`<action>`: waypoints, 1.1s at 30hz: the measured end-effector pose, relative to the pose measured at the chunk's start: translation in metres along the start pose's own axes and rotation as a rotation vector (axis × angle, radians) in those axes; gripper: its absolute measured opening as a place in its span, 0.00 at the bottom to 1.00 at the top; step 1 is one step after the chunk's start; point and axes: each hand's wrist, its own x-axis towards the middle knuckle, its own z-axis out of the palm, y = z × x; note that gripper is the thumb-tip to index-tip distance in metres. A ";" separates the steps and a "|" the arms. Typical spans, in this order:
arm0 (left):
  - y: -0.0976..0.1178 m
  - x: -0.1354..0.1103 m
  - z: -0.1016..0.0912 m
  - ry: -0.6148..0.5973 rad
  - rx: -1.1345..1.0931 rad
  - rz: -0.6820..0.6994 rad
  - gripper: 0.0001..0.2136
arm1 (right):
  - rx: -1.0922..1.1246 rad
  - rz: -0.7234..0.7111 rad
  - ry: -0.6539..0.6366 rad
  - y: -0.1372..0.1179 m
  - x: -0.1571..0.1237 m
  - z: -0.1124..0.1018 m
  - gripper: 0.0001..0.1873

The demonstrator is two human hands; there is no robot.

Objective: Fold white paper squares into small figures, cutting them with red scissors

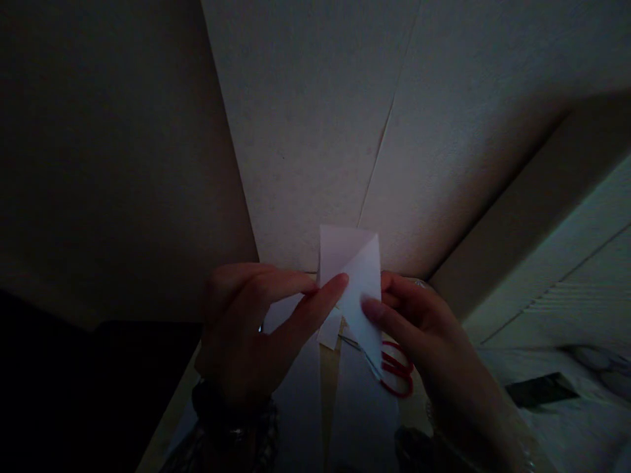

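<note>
The left hand was half curled, and its thumb and fingers pinched a folded white paper on the left side. The right hand pinched the paper's right edge. The paper was up over the table. It hid part of the red-handled scissors.

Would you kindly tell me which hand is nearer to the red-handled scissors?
Right. The right hand is just above the handles of the red-handled scissors in the view; the left hand is farther off, at the left side of the folded paper.
</note>
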 end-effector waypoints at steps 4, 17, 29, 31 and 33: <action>-0.002 0.005 0.004 0.002 0.021 0.104 0.07 | 0.122 0.052 0.055 -0.001 -0.001 0.006 0.08; -0.008 0.020 0.002 -0.415 -0.710 -0.507 0.10 | 0.149 -0.044 0.152 0.005 0.007 0.003 0.05; -0.003 0.019 0.010 -0.248 -0.823 -0.711 0.04 | -0.074 -0.121 0.085 0.007 0.007 0.001 0.05; -0.005 0.019 0.010 -0.260 -0.815 -0.696 0.04 | -0.107 -0.186 0.107 0.010 0.008 -0.001 0.01; -0.008 0.018 0.010 -0.309 -0.871 -0.704 0.04 | -0.142 -0.278 0.160 0.013 0.010 -0.005 0.02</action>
